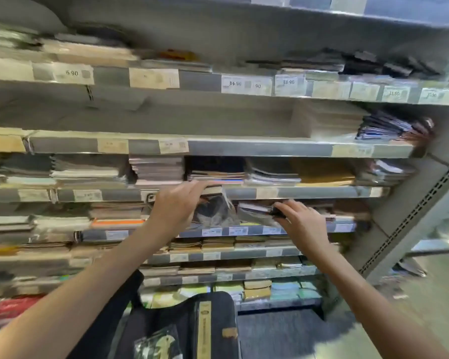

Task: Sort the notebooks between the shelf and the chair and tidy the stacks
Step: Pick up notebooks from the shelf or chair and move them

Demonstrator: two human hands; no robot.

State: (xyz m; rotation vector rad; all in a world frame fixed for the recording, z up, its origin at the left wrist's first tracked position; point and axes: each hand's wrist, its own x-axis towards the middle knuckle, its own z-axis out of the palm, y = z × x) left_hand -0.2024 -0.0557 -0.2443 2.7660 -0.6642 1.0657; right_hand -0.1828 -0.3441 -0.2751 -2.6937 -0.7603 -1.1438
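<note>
A: We log both hands at the shelf [244, 149], mid-frame. Left hand [176, 206] at 11 o'clock, fingers curled over the top edge of a plastic-wrapped notebook [215, 213].

B: Right hand [302, 221] at 1 o'clock pinches a dark notebook [276, 212] on the neighbouring stack; the picture is blurred.

A: Further notebook stacks [156, 171] lie on the tiers above and below. At 6 o'clock, dark notebooks [213, 325] lie on the chair [114, 314].
</note>
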